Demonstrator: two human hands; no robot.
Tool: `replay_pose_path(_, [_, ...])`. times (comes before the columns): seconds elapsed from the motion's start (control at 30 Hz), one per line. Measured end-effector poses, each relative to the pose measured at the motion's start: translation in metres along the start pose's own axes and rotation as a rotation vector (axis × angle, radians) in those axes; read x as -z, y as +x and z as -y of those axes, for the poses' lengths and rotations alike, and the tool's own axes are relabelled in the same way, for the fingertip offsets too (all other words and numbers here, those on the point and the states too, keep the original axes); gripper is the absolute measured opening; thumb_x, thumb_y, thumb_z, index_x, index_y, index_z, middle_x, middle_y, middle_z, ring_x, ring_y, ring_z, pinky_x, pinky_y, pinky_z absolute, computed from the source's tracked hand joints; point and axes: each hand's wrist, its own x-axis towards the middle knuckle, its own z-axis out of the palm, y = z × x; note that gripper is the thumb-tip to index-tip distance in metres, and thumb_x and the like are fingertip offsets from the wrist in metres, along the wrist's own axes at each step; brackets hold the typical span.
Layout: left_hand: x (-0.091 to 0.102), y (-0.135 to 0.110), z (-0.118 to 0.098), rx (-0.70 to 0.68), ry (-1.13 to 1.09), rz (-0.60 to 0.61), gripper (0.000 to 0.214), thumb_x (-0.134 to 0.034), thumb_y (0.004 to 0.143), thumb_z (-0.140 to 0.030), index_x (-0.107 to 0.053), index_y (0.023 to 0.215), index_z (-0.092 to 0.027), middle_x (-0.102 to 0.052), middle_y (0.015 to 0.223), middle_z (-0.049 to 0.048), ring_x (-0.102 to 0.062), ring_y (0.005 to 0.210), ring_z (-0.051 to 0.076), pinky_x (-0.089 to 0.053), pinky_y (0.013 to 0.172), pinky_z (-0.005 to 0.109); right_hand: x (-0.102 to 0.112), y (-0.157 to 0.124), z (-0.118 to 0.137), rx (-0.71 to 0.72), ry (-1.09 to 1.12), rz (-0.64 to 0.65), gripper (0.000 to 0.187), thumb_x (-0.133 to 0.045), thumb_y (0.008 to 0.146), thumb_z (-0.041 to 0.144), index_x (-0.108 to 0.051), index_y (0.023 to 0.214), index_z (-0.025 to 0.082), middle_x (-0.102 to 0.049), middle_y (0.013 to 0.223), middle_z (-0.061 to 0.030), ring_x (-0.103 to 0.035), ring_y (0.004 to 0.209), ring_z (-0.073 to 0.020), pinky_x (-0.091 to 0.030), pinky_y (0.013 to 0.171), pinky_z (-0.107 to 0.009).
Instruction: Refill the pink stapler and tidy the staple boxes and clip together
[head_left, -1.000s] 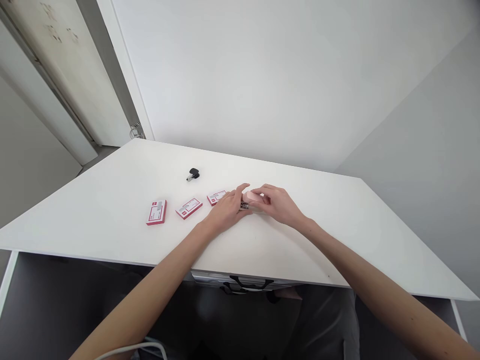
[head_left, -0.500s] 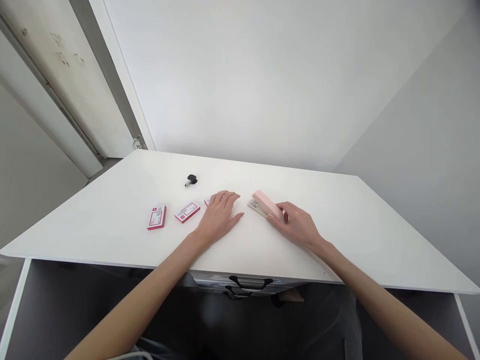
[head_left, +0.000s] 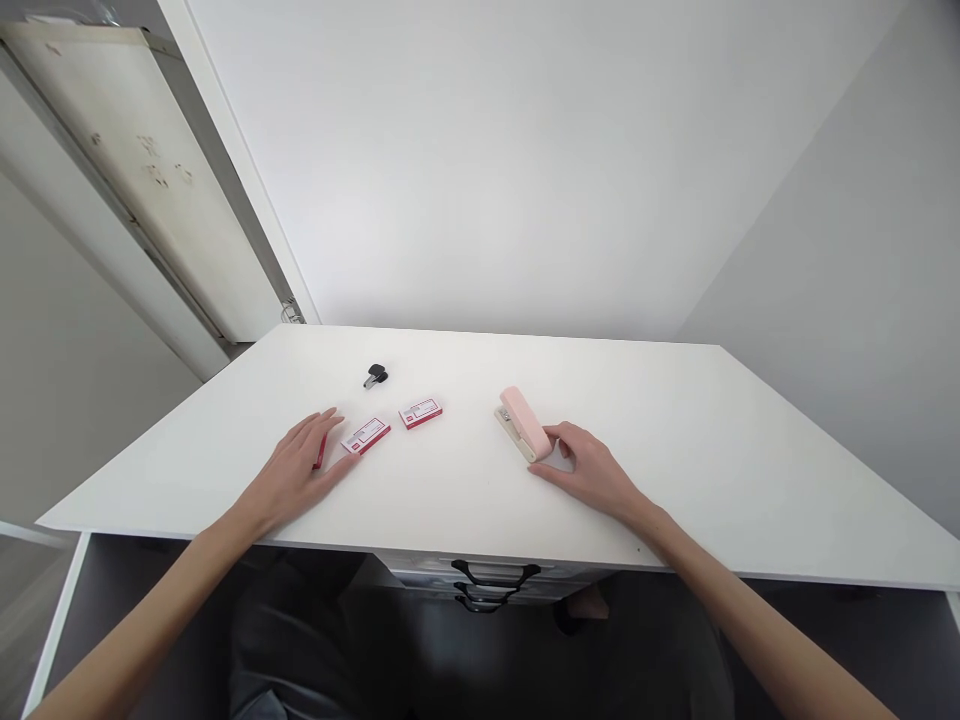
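A pink stapler [head_left: 521, 422] lies on the white table [head_left: 675, 480]. My right hand [head_left: 585, 470] touches its near end with thumb and fingertips curled round it. My left hand [head_left: 296, 470] lies flat and open at the left, covering most of a red-and-white staple box [head_left: 321, 450]. Two more staple boxes lie to the right of that hand, one close by [head_left: 365, 436] and one further right [head_left: 420, 412].
A small black clip-like object [head_left: 375, 376] sits further back on the table. Black drawer handles [head_left: 487, 575] show under the table's front edge. A door [head_left: 150, 170] stands at the back left, and white walls close off the rear and right.
My hands have parted. The left hand slid left from the middle onto the leftmost staple box. The right hand set the stapler down on the table and stays at its end.
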Motion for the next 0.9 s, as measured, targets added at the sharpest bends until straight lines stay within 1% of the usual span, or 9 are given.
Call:
replay_pose_path(0.1, [-0.002, 0.003, -0.006, -0.012, -0.044, 0.07, 0.073, -0.044, 0.099, -0.067, -0.042, 0.156, -0.021, -0.04, 0.168, 0.0098, -0.03, 0.158, 0.035, -0.031, 0.127, 0.055, -0.001, 0.001, -0.002, 0.003, 0.017, -0.004, 0.034, -0.067, 0.092, 0.051, -0.066, 0.118, 0.029, -0.068, 0.098, -0.0032, -0.06, 0.083, -0.023, -0.051, 0.077, -0.039])
replay_pose_path(0.2, [-0.007, 0.009, -0.023, -0.061, -0.078, 0.083, 0.073, -0.043, 0.1, -0.066, -0.04, 0.157, -0.021, -0.042, 0.167, 0.0103, -0.029, 0.158, 0.034, -0.03, 0.128, 0.053, -0.002, 0.002, -0.005, 0.022, 0.03, -0.011, 0.031, -0.068, 0.093, 0.05, -0.066, 0.114, 0.029, -0.068, 0.097, -0.0028, -0.06, 0.083, -0.0225, -0.051, 0.077, -0.038])
replay_pose_path(0.33, [-0.014, 0.016, -0.046, -0.127, -0.126, 0.069, 0.071, -0.046, 0.1, -0.063, -0.038, 0.158, -0.024, -0.044, 0.165, 0.0108, -0.04, 0.152, 0.034, -0.036, 0.124, 0.052, -0.003, 0.004, -0.007, 0.04, 0.054, -0.023, 0.029, -0.067, 0.093, 0.05, -0.066, 0.112, 0.028, -0.069, 0.095, -0.0027, -0.061, 0.083, -0.0223, -0.052, 0.077, -0.038])
replay_pose_path(0.43, [-0.017, 0.021, -0.056, -0.169, -0.128, 0.065, 0.073, -0.05, 0.098, -0.064, -0.036, 0.16, -0.028, -0.044, 0.164, 0.0106, -0.043, 0.148, 0.036, -0.04, 0.12, 0.054, -0.003, 0.004, -0.007, 0.05, 0.056, -0.029, 0.027, -0.067, 0.093, 0.05, -0.066, 0.109, 0.028, -0.069, 0.095, -0.0027, -0.061, 0.082, -0.0223, -0.052, 0.078, -0.039])
replay_pose_path(0.53, [-0.018, 0.027, -0.059, -0.185, -0.117, 0.079, 0.073, -0.053, 0.096, -0.065, -0.04, 0.159, -0.03, -0.048, 0.161, 0.0098, -0.044, 0.147, 0.038, -0.042, 0.117, 0.055, -0.002, 0.004, -0.007, 0.061, 0.058, -0.031, 0.026, -0.066, 0.094, 0.051, -0.066, 0.108, 0.029, -0.069, 0.094, -0.0026, -0.06, 0.081, -0.0222, -0.052, 0.078, -0.039])
replay_pose_path(0.63, [-0.019, 0.033, -0.057, -0.191, -0.119, 0.078, 0.07, -0.054, 0.095, -0.066, -0.047, 0.153, -0.028, -0.054, 0.155, 0.011, -0.046, 0.143, 0.037, -0.041, 0.115, 0.055, -0.002, 0.005, -0.008, 0.068, 0.064, -0.034, 0.026, -0.066, 0.095, 0.051, -0.066, 0.107, 0.028, -0.069, 0.094, -0.0025, -0.06, 0.081, -0.0221, -0.052, 0.078, -0.039])
replay_pose_path(0.8, [-0.021, 0.044, -0.052, -0.098, -0.11, -0.007, 0.073, -0.056, 0.092, -0.071, -0.049, 0.147, -0.024, -0.06, 0.142, 0.0135, -0.051, 0.134, 0.037, -0.04, 0.113, 0.056, -0.003, 0.006, -0.009, 0.069, 0.077, -0.031, 0.027, -0.065, 0.095, 0.052, -0.066, 0.105, 0.028, -0.069, 0.093, -0.003, -0.06, 0.081, -0.0227, -0.051, 0.078, -0.039])
replay_pose_path(0.9, [-0.02, 0.055, -0.052, -0.061, -0.131, 0.0, 0.077, -0.058, 0.089, -0.074, -0.05, 0.145, -0.022, -0.06, 0.141, 0.0135, -0.05, 0.134, 0.037, -0.039, 0.114, 0.055, -0.004, 0.006, -0.01, 0.068, 0.083, -0.032, 0.027, -0.065, 0.095, 0.053, -0.066, 0.105, 0.028, -0.068, 0.092, -0.0029, -0.06, 0.082, -0.0226, -0.05, 0.077, -0.039])
